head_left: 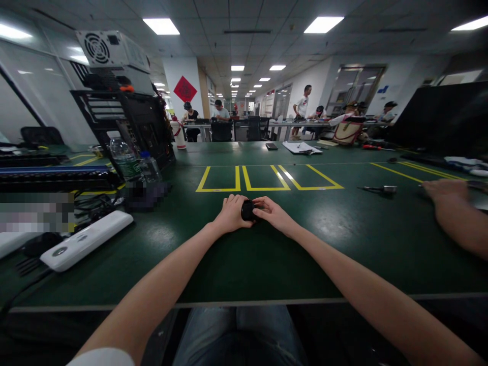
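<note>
Between my two hands is a small black round object [247, 210], low over the green table or resting on it; its exact kind I cannot make out. My left hand [231, 212] wraps around its left side, thumb in front. From the right, my right hand [273, 214] pinches its edge with thumb and fingers. Just beyond my hands, yellow tape outlines [244, 179] mark several boxes on the green table [259, 269].
At left stand a white power strip [91, 239], a water bottle [125, 157] and an open computer case [141, 122]. A co-worker's hand [446, 195] rests at right near a small metal-ended tool [383, 190]. A clipboard [301, 147] and a phone-like black item [272, 146] lie farther back.
</note>
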The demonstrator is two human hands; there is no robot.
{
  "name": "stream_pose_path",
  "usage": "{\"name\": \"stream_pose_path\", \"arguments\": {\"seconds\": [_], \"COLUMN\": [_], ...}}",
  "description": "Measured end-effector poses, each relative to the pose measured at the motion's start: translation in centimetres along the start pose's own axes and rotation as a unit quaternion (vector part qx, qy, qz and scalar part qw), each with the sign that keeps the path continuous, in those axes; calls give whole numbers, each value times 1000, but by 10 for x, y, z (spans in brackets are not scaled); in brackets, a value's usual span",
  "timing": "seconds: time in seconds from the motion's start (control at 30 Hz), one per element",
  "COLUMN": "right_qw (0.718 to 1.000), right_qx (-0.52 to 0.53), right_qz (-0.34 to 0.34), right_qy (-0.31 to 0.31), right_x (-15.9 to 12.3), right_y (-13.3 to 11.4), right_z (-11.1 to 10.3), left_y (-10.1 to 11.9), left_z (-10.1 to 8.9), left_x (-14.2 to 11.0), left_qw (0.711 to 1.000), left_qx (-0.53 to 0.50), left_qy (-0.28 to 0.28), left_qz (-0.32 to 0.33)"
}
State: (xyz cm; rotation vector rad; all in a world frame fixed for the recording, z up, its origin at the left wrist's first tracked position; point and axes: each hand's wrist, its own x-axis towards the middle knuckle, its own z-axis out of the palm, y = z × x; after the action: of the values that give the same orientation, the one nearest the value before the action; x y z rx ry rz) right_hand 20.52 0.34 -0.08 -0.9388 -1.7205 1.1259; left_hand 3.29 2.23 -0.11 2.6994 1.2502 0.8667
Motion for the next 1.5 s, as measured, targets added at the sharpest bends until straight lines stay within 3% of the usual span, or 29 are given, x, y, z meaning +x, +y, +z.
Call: {"name": "stream_pose_path", "arguments": {"seconds": [0.17, 0.3, 0.53, 0.7, 0.93, 1.23, 1.5], "right_qw": [999, 999, 999, 999, 998, 1000, 999], "right_qx": [-27, -15, -33, -31, -8, -23, -3], "right_qz": [-5, -27, -2, 10, -50, -11, -14], "right_qy": [-37, -36, -2, -12, -46, 1, -40], "right_x": [-1, -2, 3, 6, 4, 5, 4], "right_y": [0, -1, 5, 9, 5, 2, 4], "right_z": [-2, -2, -1, 0, -3, 1, -3], "left_y": [-2, -3, -3, -5, -3, -3, -2], "left_z": [1, 1, 0, 2, 1, -1, -1], "left_x": [0, 0, 1, 3, 4, 3, 4], "left_qw": [1000, 1000, 1000, 1000, 999, 1000, 999], "left_qx": [10, 5, 3, 8, 18, 5, 11], "left_qy": [5, 1, 3, -11, -17, -19, -23], "left_qz": [11, 9, 9, -4, -24, -19, -24]}}
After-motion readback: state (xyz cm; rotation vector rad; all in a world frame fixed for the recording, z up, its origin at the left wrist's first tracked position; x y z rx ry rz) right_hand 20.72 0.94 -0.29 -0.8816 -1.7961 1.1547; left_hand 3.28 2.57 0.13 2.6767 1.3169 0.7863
